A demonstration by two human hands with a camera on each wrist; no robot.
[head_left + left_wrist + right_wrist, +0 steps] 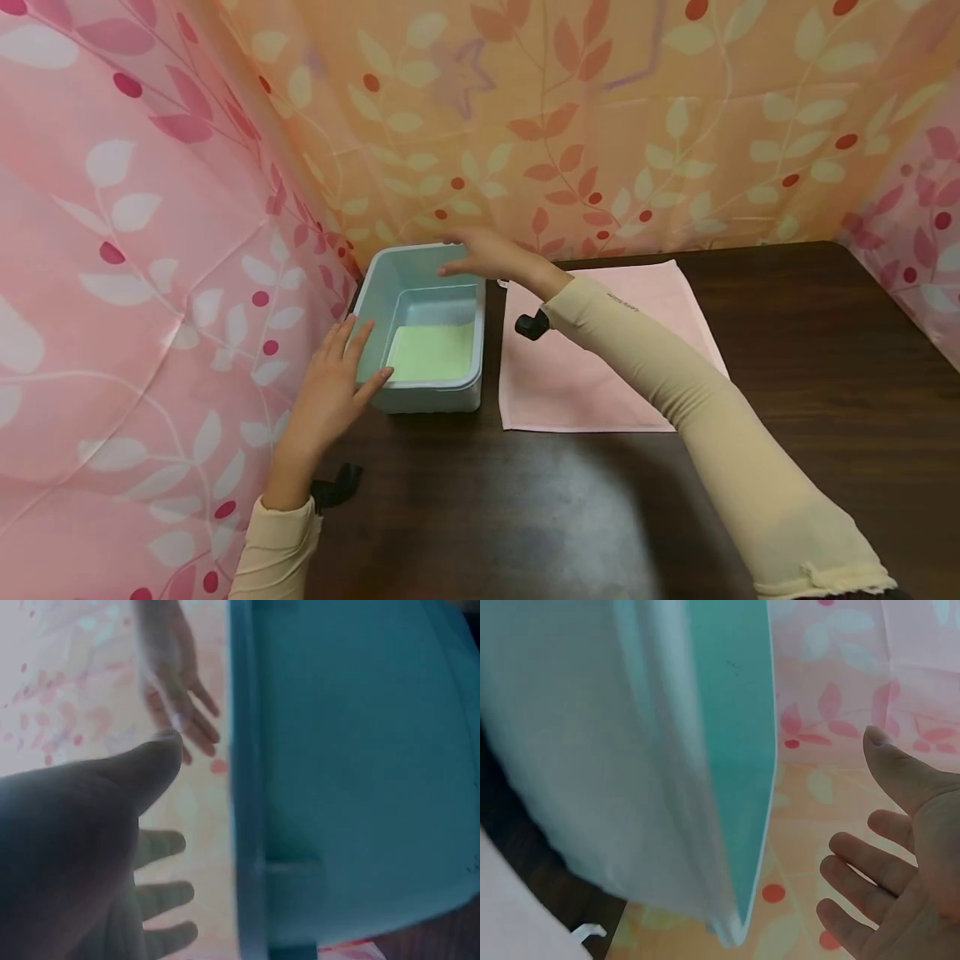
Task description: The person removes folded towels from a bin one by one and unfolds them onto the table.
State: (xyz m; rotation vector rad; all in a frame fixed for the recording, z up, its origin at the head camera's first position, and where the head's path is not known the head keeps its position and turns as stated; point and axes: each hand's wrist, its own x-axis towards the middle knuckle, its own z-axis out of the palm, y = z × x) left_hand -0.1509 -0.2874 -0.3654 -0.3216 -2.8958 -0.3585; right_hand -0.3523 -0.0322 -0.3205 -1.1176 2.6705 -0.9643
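A light blue plastic bin (431,400) stands at the left of the table, with a flat pale green piece (431,352), perhaps folded cloth, on its floor. My left hand (330,392) is at the bin's front left corner, fingers spread; in the left wrist view its thumb and fingers are straight beside the bin's rim (247,780). Over the far right corner reaches my right hand (491,252), its fingers pointing left. The right wrist view shows that palm (937,855) with fingers loosely extended and nothing in them, beyond the bin's edge (771,750).
A pink cloth (585,375) with a small white tag lies flat on the dark wooden table (810,350), right of the bin. My right forearm crosses above it. Floral curtains hang behind the table (637,125) and close along the left side (150,333).
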